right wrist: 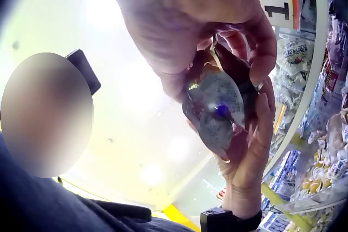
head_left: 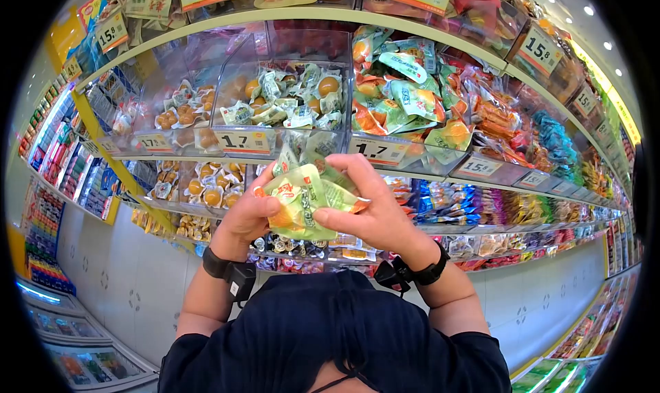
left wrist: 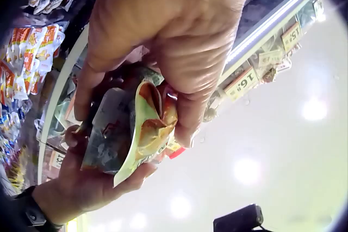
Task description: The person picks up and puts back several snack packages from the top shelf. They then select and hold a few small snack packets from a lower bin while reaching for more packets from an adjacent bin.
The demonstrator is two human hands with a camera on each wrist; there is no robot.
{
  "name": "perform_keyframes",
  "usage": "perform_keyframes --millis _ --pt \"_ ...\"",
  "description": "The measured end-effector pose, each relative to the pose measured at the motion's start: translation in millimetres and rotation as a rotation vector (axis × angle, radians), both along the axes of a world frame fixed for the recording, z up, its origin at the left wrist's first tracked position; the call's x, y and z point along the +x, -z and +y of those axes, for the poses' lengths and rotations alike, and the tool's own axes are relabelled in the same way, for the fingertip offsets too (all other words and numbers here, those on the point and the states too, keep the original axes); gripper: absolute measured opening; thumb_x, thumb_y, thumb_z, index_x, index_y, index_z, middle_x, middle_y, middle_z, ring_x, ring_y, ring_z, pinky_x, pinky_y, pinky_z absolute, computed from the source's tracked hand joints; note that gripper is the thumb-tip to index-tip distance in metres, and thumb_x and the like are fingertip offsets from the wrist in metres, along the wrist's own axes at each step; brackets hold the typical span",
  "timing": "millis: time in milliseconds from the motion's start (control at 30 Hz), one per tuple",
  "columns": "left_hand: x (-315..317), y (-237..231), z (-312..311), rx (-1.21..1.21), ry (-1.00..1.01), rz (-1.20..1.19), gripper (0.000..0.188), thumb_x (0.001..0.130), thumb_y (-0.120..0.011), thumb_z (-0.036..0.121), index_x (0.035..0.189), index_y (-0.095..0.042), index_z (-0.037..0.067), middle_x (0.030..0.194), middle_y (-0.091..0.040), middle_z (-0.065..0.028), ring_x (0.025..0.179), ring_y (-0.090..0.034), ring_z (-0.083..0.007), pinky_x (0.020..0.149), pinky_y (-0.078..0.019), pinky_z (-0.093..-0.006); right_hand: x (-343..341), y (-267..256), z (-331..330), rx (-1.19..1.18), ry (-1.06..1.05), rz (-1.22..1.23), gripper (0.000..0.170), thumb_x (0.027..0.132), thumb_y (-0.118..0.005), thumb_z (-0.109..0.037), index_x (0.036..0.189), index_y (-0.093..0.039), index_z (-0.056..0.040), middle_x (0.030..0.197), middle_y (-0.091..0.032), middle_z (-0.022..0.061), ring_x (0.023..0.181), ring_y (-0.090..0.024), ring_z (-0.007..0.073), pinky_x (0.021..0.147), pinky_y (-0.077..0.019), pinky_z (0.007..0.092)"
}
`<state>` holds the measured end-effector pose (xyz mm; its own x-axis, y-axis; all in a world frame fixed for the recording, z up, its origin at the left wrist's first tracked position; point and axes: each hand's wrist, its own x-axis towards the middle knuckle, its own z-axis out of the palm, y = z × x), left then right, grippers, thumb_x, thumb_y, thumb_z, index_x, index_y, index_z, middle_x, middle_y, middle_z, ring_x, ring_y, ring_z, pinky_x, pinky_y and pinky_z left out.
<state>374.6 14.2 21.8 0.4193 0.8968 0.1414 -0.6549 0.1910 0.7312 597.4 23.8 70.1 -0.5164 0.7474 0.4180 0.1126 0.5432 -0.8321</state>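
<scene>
Both hands hold a small bunch of green sealed snack packets (head_left: 295,195) in front of the chest, before the shelf. My left hand (head_left: 242,216) grips the bunch from the left, its thumb over the front packet. From the right, my right hand (head_left: 377,202) pinches it, thumb pressed on the front and fingers bent behind. In the left wrist view a packet (left wrist: 142,139) with a green edge stands between the two hands. Pale printed backs of the packets (right wrist: 220,107) show in the right wrist view. The packets' contents are mostly hidden by wrapping and fingers.
Just beyond the hands is a clear bin (head_left: 412,97) of green and orange packets. Left of it, another bin (head_left: 289,101) holds small wrapped brown balls. Price tags (head_left: 377,151) line the shelf edges. Lower shelves carry more packaged snacks (head_left: 447,204).
</scene>
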Motion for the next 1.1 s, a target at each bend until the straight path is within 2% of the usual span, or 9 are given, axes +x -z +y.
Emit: perform_keyframes --millis 100,267,500,700,800,933,1000,1033,1100 --pt "-2 -1 -2 -0.003 0.010 -0.005 0.088 0.069 -0.078 0.015 0.140 -0.028 0.002 0.131 -0.049 -0.0146 0.117 -0.053 -0.0268 0.098 -0.0462 -0.0383 -1 -3 1 0.023 -0.042 0.004 0.057 0.076 -0.074 -0.027 0.121 -0.049 -0.0023 0.109 -0.047 0.0129 0.102 -0.052 0.0245 0.086 -0.0433 0.0336" --pt "8 -1 -4 -0.028 -0.157 -0.049 0.071 0.073 -0.072 0.016 0.132 -0.038 -0.001 0.120 -0.056 -0.0155 0.107 -0.060 -0.0258 0.094 -0.0492 -0.0380 -5 -7 9 0.160 -0.061 -0.038 0.056 0.077 -0.074 -0.029 0.120 -0.049 -0.0028 0.108 -0.048 0.0133 0.101 -0.052 0.0257 0.085 -0.0443 0.0349" --pt "6 -3 -2 -0.053 -0.150 -0.133 0.061 0.077 -0.067 0.016 0.129 -0.040 -0.002 0.117 -0.058 -0.0167 0.104 -0.062 -0.0275 0.093 -0.0502 -0.0393 -8 -16 17 0.255 -0.076 -0.130 0.063 0.077 -0.074 -0.033 0.124 -0.046 -0.0022 0.110 -0.049 0.0142 0.104 -0.052 0.0257 0.086 -0.0453 0.0353" --pt "11 -9 -10 -0.077 -0.240 -0.169 0.055 0.082 -0.063 0.016 0.129 -0.041 -0.002 0.117 -0.059 -0.0160 0.106 -0.061 -0.0265 0.094 -0.0492 -0.0396 -9 -22 20 0.047 -0.130 -0.062 0.070 0.077 -0.074 -0.036 0.130 -0.043 -0.0025 0.117 -0.049 0.0150 0.107 -0.052 0.0244 0.083 -0.0480 0.0343" --pt "9 -9 -11 -0.135 -0.297 -0.228 0.053 0.084 -0.061 0.018 0.129 -0.043 -0.001 0.118 -0.059 -0.0148 0.106 -0.060 -0.0251 0.094 -0.0486 -0.0387 -6 -42 11 -0.258 -0.175 -0.138 0.064 0.080 -0.070 -0.018 0.135 -0.039 -0.0079 0.126 -0.048 0.0107 0.114 -0.049 0.0200 0.089 -0.0460 0.0324" --pt "-3 -5 -11 -0.121 -0.312 -0.330 0.045 0.087 -0.061 0.025 0.124 -0.051 0.002 0.119 -0.061 -0.0109 0.109 -0.059 -0.0234 0.098 -0.0454 -0.0388 12 -52 29 0.104 -0.033 -0.107 0.053 0.083 -0.064 -0.014 0.132 -0.045 -0.0079 0.121 -0.054 0.0062 0.109 -0.052 0.0170 0.080 -0.0501 0.0286" --pt "-11 -8 -17 -0.122 -0.355 -0.333 0.045 0.087 -0.061 0.025 0.124 -0.052 0.002 0.118 -0.061 -0.0107 0.109 -0.059 -0.0232 0.098 -0.0453 -0.0395 36 -73 54 0.338 0.116 -0.192 0.048 0.084 -0.068 -0.028 0.123 -0.052 -0.0059 0.114 -0.055 0.0109 0.100 -0.057 0.0216 0.077 -0.0495 0.0313" --pt "-13 -10 -20 -0.123 -0.377 -0.336 0.045 0.087 -0.061 0.025 0.124 -0.052 0.002 0.117 -0.061 -0.0106 0.109 -0.059 -0.0232 0.099 -0.0453 -0.0398 47 -84 66 0.418 0.237 -0.260 0.040 0.084 -0.067 -0.027 0.117 -0.056 -0.0061 0.111 -0.059 0.0106 0.100 -0.058 0.0208 0.078 -0.0489 0.0315" --pt "-18 -8 -23 -0.111 -0.395 -0.360 0.043 0.088 -0.060 0.026 0.123 -0.052 0.002 0.118 -0.061 -0.0119 0.109 -0.059 -0.0239 0.098 -0.0458 -0.0403 71 -96 103 0.523 0.373 -0.436 0.042 0.083 -0.065 -0.021 0.120 -0.055 -0.0050 0.115 -0.059 0.0139 0.105 -0.058 0.0261 0.084 -0.0483 0.0353"
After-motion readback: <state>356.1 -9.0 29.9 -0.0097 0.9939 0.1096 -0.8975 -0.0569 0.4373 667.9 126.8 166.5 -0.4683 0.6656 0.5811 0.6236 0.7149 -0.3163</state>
